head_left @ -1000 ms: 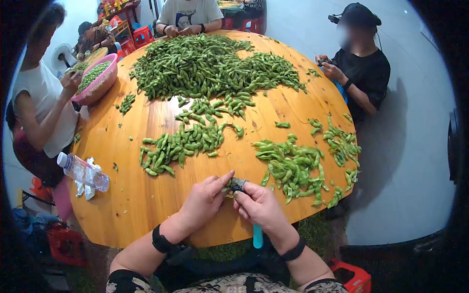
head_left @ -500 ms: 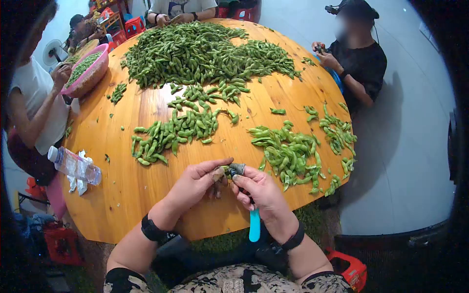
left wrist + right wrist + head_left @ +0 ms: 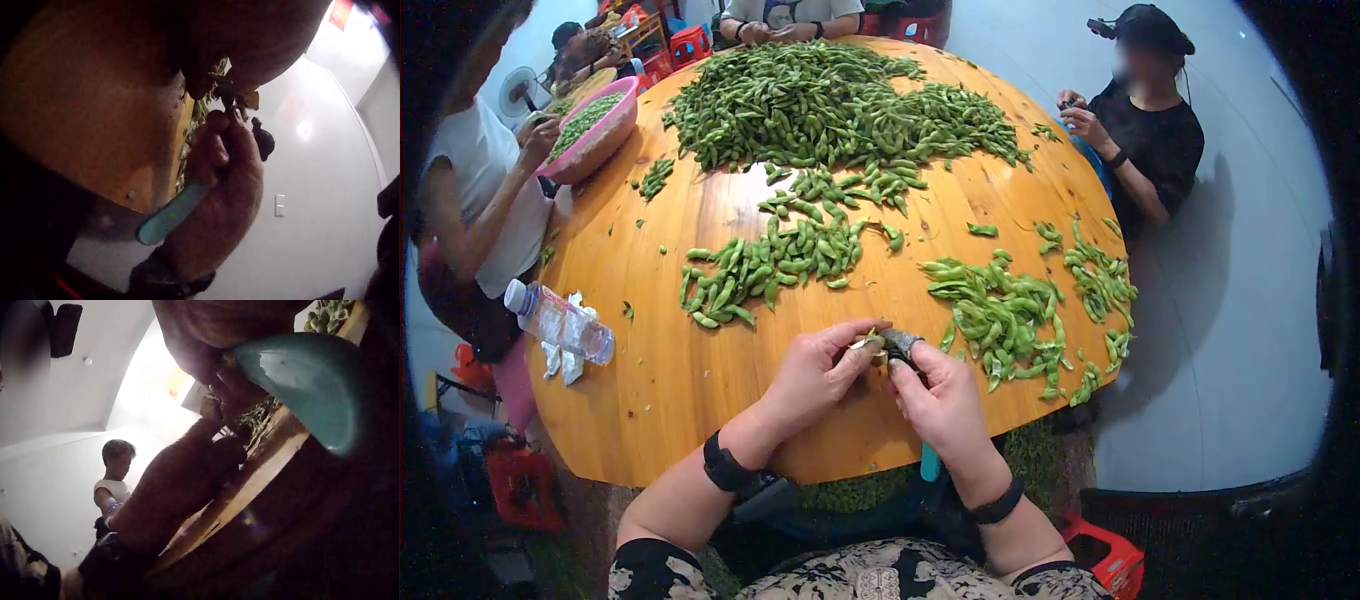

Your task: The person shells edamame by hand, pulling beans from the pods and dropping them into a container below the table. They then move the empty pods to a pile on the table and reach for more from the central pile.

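Above the near part of the wooden table [image 3: 670, 420], my two hands meet at the fingertips. My left hand [image 3: 812, 375] pinches a soybean pod [image 3: 870, 342] between thumb and forefinger. My right hand [image 3: 945, 400] grips a tool whose flat turquoise handle [image 3: 175, 212] sticks out below the palm; its working end is hidden by fingers. A grey wrap [image 3: 902, 341] covers a fingertip of the right hand, right beside the pod. In the right wrist view the turquoise handle [image 3: 300, 381] looms large. Light green pods [image 3: 1000, 315] lie just right of my hands, and a small pile of plumper pods [image 3: 775, 262] lies ahead.
A large heap of soybean pods [image 3: 820, 110] covers the far table. A pink basin [image 3: 600, 140] of shelled beans stands at the far left edge. A plastic bottle [image 3: 565, 320] lies on tissues at the left. Other people sit around the table.
The turquoise handle showed fully under my right hand half a second ago; now less of it shows. Both hands stay together around the pod. The head view has shifted slightly.
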`<state>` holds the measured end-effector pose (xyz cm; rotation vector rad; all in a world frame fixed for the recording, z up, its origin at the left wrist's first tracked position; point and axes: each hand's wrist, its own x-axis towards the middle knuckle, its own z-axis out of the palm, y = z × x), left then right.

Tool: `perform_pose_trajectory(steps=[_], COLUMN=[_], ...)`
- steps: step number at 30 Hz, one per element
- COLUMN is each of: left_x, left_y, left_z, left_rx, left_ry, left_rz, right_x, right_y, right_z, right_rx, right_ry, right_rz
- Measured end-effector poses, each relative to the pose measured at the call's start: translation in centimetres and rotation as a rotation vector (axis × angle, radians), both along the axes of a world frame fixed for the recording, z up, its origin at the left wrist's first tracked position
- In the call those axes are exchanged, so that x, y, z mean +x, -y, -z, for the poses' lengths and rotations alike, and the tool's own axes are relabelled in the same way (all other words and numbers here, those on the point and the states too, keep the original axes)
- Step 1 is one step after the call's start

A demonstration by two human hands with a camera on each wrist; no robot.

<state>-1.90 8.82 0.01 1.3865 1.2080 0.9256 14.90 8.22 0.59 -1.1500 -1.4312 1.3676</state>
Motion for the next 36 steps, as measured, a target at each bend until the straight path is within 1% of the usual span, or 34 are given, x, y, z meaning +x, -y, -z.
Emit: perform_pose_trajectory(steps=[2, 4, 8, 9, 11, 13, 15, 17, 21, 27, 30, 32, 36], left_x=[-0.2, -0.4, -0.9, -1.1, -1.2, -0.9, -0.6, -0.3, -0.7, -1.0, -1.1, -1.0, -0.6], left_y=[-0.3, -0.3, -0.4, -0.3, -0.2, -0.1, -0.1, -0.1, -0.3, 0.0, 0.0, 0.0, -0.1], left_z=[0.9, 0.5, 0.8, 0.8, 0.5, -0.2, -0.4, 0.0, 0.0, 0.0, 0.2, 0.2, 0.5], left_rx=[-0.079, -0.113, -0.216, -0.214, -0.146, -0.157, -0.165, -0.158, -0.151, -0.185, -0.139, -0.134, -0.132], left_ry=[0.269, 0.300, 0.363, 0.366, 0.363, 0.369, 0.375, 0.388, 0.329, 0.348, 0.308, 0.303, 0.318], left_rz=[0.021, 0.025, 0.053, 0.043, 0.128, 0.146, 0.175, 0.077, 0.072, 0.095, 0.114, 0.118, 0.138], right_x=[0.1, 0.1, -0.6, -0.7, -0.8, -0.6, -0.4, -0.2, -0.3, -0.8, -0.7, -0.4, -0.1], right_y=[0.2, 0.5, 1.2, 1.3, 1.2, 1.1, 1.1, 1.0, 1.6, 2.0, 1.8, 1.6, 1.6], right_z=[0.2, -0.2, 0.0, 0.2, 0.1, -0.8, -1.1, -1.4, -1.3, -0.9, -1.3, -1.4, -1.7], right_rx=[0.012, -0.044, 0.003, -0.029, -0.060, -0.193, -0.196, -0.195, -0.207, -0.174, -0.210, -0.281, -0.257], right_ry=[0.022, 0.017, 0.033, -0.005, -0.042, -0.195, -0.189, -0.181, -0.212, -0.197, -0.229, -0.265, -0.276], right_rz=[-0.010, -0.011, -0.041, -0.015, 0.005, 0.031, 0.039, 0.044, 0.038, 0.036, 0.027, 0.022, 0.024])
